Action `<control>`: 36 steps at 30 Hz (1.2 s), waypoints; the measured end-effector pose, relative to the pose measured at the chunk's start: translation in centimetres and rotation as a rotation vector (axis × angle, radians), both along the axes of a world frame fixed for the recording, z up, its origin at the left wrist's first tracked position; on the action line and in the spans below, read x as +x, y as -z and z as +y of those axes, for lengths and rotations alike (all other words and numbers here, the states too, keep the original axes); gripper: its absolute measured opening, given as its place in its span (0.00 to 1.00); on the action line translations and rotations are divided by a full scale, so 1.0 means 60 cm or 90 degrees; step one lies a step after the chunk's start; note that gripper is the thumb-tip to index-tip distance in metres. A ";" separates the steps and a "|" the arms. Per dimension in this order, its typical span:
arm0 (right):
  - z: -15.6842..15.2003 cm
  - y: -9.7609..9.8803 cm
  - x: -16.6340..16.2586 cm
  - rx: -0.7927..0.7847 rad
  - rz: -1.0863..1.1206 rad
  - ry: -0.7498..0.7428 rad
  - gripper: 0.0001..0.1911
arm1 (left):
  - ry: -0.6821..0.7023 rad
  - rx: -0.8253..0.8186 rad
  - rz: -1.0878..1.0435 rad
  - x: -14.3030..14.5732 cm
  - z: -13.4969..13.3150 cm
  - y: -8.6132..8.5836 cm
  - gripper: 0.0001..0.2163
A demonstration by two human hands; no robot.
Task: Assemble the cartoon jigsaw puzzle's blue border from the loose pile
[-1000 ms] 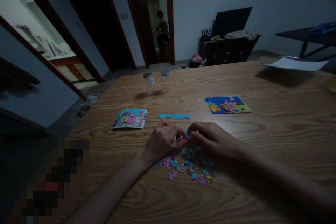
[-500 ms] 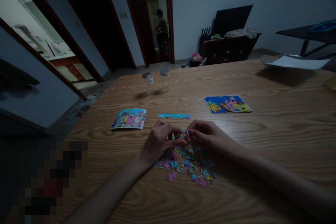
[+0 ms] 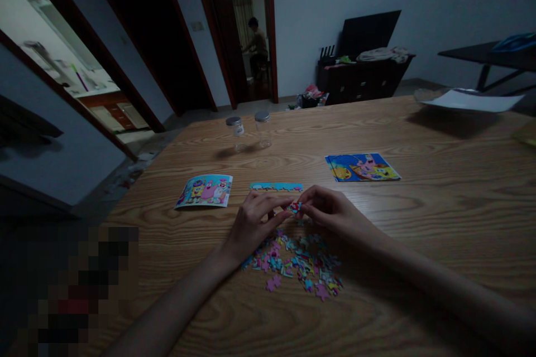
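Between my two hands, just above the wooden table, are small red and light-blue jigsaw puzzle pieces [image 3: 295, 207]. The fingertips of my left hand [image 3: 255, 220] pinch them from the left, while my right hand [image 3: 329, 206] pinches from the right; the fingers partly hide them. Below my hands lies a loose pile of jigsaw pieces [image 3: 301, 259] in pink, blue and yellow. Beyond my hands, a joined strip of light-blue puzzle pieces [image 3: 276, 186] lies flat.
A curled cartoon picture card [image 3: 205, 191] lies at the left, a blue cartoon picture [image 3: 363, 167] at the right. Two clear jars with metal lids [image 3: 263, 129] stand farther back. White paper [image 3: 471, 100] rests at the far right. A person [image 3: 256, 44] sits beyond the doorway.
My hands have risen slightly, with the red pieces tilted and brought closer together between the fingertips. The pile and the strip stay where they were.
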State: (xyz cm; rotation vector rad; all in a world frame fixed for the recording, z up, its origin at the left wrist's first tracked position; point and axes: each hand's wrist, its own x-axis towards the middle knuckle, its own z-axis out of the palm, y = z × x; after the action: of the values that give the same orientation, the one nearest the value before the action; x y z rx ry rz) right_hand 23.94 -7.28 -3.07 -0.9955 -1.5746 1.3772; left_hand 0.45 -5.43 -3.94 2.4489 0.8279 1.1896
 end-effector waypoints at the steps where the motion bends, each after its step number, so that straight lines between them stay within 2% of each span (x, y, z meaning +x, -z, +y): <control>1: -0.001 0.000 0.000 0.001 -0.005 0.003 0.18 | 0.000 -0.007 -0.004 0.001 0.000 0.001 0.12; 8: -0.008 -0.002 -0.004 0.001 -0.033 0.025 0.16 | 0.007 -0.037 -0.020 0.007 -0.003 0.001 0.14; 11: -0.010 -0.004 -0.004 0.011 -0.044 0.020 0.15 | -0.028 -0.069 -0.029 0.006 -0.006 0.000 0.15; 19: -0.014 -0.004 -0.008 0.005 -0.027 0.026 0.16 | -0.051 -0.101 -0.046 0.006 -0.006 -0.003 0.05; 27: -0.020 -0.013 -0.013 -0.011 -0.015 0.038 0.18 | -0.048 -0.115 -0.052 0.007 -0.005 -0.008 0.06; 36: -0.026 -0.002 -0.013 -0.014 -0.026 0.006 0.17 | -0.036 -0.109 -0.053 0.006 -0.006 -0.005 0.08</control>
State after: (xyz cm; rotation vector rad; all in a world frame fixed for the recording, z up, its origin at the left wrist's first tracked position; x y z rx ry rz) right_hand 23.14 -8.86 -2.93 -1.0486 -1.5851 1.3783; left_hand 0.82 -5.80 -3.66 2.2380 0.9387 1.1782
